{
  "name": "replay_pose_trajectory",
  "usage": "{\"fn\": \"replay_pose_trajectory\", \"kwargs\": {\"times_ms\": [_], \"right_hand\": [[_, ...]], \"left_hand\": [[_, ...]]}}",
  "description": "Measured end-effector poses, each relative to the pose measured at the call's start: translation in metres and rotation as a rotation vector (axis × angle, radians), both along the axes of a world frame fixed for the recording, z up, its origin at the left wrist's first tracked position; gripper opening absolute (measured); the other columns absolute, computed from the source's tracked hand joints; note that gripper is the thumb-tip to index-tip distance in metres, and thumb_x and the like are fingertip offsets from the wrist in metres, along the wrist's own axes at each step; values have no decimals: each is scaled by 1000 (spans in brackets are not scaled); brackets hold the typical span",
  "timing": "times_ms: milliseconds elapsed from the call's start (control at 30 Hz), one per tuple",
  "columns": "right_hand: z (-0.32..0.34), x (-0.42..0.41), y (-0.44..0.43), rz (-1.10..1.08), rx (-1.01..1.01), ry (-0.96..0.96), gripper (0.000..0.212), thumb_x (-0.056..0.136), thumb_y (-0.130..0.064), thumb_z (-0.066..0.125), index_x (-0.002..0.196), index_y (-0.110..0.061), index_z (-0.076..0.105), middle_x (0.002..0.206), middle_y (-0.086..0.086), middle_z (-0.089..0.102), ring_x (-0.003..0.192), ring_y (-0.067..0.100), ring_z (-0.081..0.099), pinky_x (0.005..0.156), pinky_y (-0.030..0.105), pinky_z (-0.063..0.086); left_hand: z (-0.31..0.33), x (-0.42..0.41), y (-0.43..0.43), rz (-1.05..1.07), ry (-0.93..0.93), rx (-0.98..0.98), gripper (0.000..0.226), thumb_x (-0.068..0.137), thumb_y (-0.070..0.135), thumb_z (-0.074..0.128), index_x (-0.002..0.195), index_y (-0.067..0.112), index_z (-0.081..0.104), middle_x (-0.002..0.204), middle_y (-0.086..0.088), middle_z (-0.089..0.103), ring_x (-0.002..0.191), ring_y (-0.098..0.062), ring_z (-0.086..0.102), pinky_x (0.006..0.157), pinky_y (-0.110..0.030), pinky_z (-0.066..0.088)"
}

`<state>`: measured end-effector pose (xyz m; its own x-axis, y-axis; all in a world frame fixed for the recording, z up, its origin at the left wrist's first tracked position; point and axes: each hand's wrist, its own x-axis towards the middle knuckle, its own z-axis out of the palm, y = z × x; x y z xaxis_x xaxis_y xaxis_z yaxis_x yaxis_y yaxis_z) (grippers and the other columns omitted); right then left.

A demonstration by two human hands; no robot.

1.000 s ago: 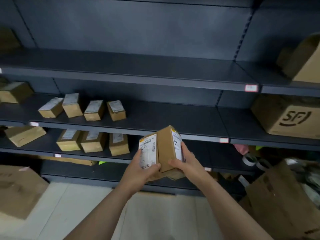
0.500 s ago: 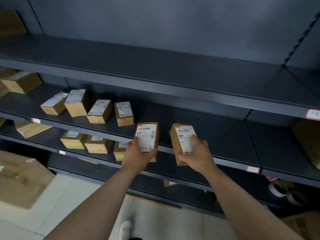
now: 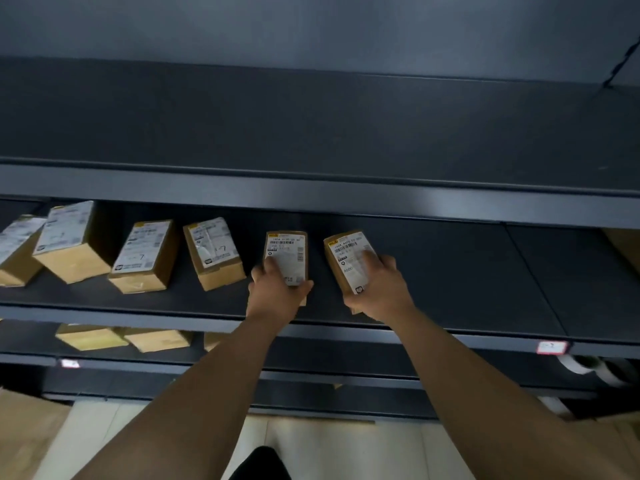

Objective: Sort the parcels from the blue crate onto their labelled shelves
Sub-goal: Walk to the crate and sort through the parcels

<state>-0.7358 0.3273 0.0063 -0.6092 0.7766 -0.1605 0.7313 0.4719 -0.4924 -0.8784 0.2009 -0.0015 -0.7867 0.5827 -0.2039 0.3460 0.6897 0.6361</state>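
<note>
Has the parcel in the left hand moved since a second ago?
Yes. The parcel in the left hand went forward onto the middle shelf, joining the row right of the box marked 7; earlier it was held out front.

head cam | single view | faces forward-down at shelf (image 3: 450,271) | close, within arm's reach

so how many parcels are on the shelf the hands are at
6: four loose at the left, one under the left hand, one under the right hand. More may lie beyond the left edge.
</note>
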Motion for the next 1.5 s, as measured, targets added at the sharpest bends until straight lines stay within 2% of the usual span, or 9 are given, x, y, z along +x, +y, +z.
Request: {"fn": "replay_pose_trajectory", "kwargs": {"times_ms": [333, 533, 733, 867, 967, 1167, 1233, 1333, 1500], "right_hand": [[-22, -37, 12, 39, 4, 0, 88, 64, -45, 74, 138, -24, 30, 131, 8, 36, 117, 30, 43, 99, 49, 42], [-17, -27, 2, 92, 133, 45, 84, 74, -58, 64, 142, -20, 31, 145, 10, 32, 133, 31, 31, 109, 48, 28], [17, 38, -22, 151, 249, 132, 55, 89, -32, 56, 136, -7, 44, 144, 13, 41, 133, 29, 34, 113, 37, 26], [40, 101, -39, 173, 352, 196, 46, 89, -22, 59, 130, 0, 52, 136, 17, 51, 127, 32, 45, 111, 38, 29], [51, 151, -54, 157, 405, 173, 45, 89, -21, 59, 129, 1, 53, 134, 18, 53, 126, 33, 48, 111, 40, 28], [65, 254, -95, -63, 424, 130, 44, 88, -22, 62, 127, -2, 55, 131, 14, 56, 124, 32, 50, 108, 42, 36], [64, 287, -112, -147, 456, 100, 43, 81, -18, 70, 120, -1, 61, 123, 15, 61, 115, 32, 57, 103, 43, 39], [61, 334, -146, -267, 483, 68, 43, 75, -13, 74, 115, -1, 63, 118, 15, 64, 109, 33, 60, 101, 45, 41], [59, 401, -230, -528, 422, -72, 43, 82, -19, 66, 122, -4, 60, 126, 14, 60, 118, 30, 55, 105, 46, 40]], "left_hand": [[-21, -24, 7, 48, 52, -6, 89, 80, 52, 66, 145, 12, 20, 144, -16, 28, 133, -36, 29, 103, -48, 37], [-4, -10, -6, -37, 319, -168, 84, 83, 64, 52, 143, 10, 28, 148, -14, 29, 134, -36, 30, 103, -49, 36], [37, 46, -38, -195, 491, -165, 48, 92, 43, 49, 130, 15, 52, 132, -7, 53, 122, -30, 46, 99, -39, 37], [60, 104, -54, -301, 562, -144, 42, 92, 41, 49, 124, 16, 57, 123, -5, 60, 114, -27, 51, 94, -37, 40], [74, 150, -59, -369, 560, -92, 45, 93, 40, 49, 131, 16, 54, 128, -4, 58, 118, -26, 50, 99, -38, 38], [89, 238, -59, -587, 562, -46, 47, 93, 45, 44, 133, 20, 52, 130, 0, 56, 118, -22, 50, 103, -35, 35], [87, 263, -62, -692, 540, -6, 44, 90, 41, 52, 125, 16, 59, 121, -3, 62, 110, -26, 57, 97, -39, 41], [81, 298, -70, -847, 525, 57, 37, 79, 36, 64, 106, 11, 69, 98, -7, 70, 84, -30, 65, 77, -39, 50], [81, 358, -101, -1105, 488, 86, 35, 83, 36, 64, 108, 13, 68, 102, -5, 69, 89, -29, 62, 78, -39, 48]]}}
